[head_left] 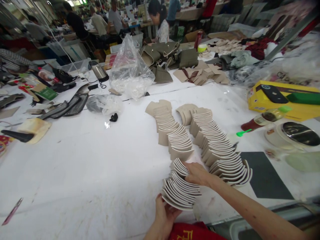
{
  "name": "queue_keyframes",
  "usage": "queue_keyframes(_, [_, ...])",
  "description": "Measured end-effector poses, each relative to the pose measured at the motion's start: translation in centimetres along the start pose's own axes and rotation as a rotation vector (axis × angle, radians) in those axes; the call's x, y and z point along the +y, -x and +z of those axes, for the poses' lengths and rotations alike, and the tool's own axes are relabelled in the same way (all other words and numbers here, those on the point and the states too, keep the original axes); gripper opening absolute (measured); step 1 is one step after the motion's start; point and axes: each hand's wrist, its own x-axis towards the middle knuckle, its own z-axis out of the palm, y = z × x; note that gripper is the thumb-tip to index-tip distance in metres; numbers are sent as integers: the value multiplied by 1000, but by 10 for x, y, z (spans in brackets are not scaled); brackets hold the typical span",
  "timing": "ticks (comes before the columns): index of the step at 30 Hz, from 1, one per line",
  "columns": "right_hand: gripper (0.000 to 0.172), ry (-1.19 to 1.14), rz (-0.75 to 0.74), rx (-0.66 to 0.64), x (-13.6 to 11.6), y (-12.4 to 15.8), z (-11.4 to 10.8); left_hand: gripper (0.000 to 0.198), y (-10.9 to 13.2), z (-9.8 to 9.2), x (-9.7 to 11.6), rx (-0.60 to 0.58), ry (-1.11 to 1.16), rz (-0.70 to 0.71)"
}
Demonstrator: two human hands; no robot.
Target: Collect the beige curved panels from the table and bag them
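Curved, beige pieces with white edges stand in overlapping rows on the white table. My left hand (165,213) is curled under the near end of a stack of these curved pieces (181,188), close to the table's front edge. My right hand (196,173) grips the far part of the same stack from the right side, its fingertips partly hidden among the pieces. Beyond the stack, a left row of pieces (175,135) runs away from me. A longer right row of pieces (220,150) lies beside my right forearm.
A dark grey sheet (265,175) lies at the right, near a white pot (287,135), a bottle (265,120) and a yellow box (282,100). Plastic bags (131,71) and folded olive pieces (172,55) sit farther back. A pen (12,211) lies front left.
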Motion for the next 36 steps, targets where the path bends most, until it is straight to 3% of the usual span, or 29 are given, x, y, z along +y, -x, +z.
queue_keyframes(2, [36, -14, -5, -5, -1, 0, 5, 60, 3, 10, 4, -54, 56, -35])
queue_keyframes(5, [40, -28, 10, -5, -4, 2, 12, 66, 7, 23, 9, -245, 108, -34])
queue_keyframes(8, [40, -59, 34, -9, -8, 9, 16, 65, 12, 26, 12, -382, 119, -17])
queue_keyframes(16, [36, -198, 112, 107, -25, 53, 17, 61, 38, 16, 22, -436, 5, -73])
queue_keyframes(23, [48, -339, 324, 304, -45, 120, 43, 47, 53, 12, 14, -428, -138, -201])
queue_keyframes(26, [51, -422, 466, 375, -60, 160, 70, 48, 59, 6, 0, -434, -281, -309])
queue_keyframes(29, [51, -514, 656, 452, -83, 202, 112, 49, 67, -4, -19, -503, -444, -468])
queue_keyframes(33, [53, -643, 941, 543, -123, 251, 185, 45, 75, -30, -59, -527, -635, -674])
queue_keyframes(36, [51, -752, 1143, 585, -156, 276, 249, 46, 68, -66, -91, -518, -822, -804])
